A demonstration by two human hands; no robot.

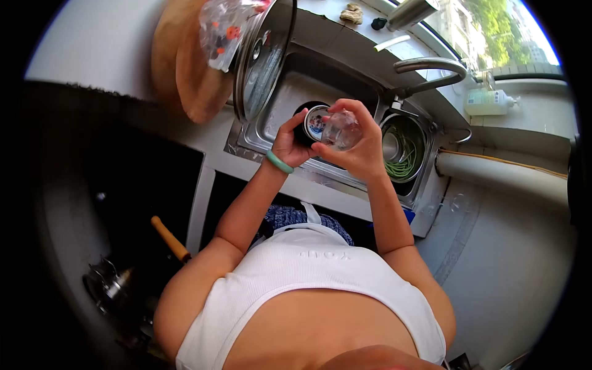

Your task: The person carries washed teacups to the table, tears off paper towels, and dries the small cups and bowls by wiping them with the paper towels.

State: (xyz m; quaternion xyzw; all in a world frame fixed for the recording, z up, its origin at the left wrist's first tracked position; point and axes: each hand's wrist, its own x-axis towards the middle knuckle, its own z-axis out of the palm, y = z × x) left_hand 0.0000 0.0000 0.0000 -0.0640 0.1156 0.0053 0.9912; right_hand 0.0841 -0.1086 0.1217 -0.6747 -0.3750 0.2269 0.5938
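Note:
Over the left basin of the steel sink (271, 126), my left hand (292, 143) is closed round a small round cup (317, 122) with a pale rim, a blue-and-red pattern and a dark outside. Right beside it, my right hand (364, 139) has its fingers curled round a clear glass (342, 131), tilted toward the cup. The two vessels are close together; whether they touch I cannot tell. A dark round shape shows behind the cup, partly hidden by my hands. A green bangle (279, 162) is on my left wrist.
In the right basin a metal bowl (424, 145) holds long green vegetables (404, 159). The faucet (444, 64) arches behind it. A glass lid (265, 58), round wooden boards (200, 92) and a plastic bag (223, 31) stand left. A pump bottle (487, 102) lies by the window.

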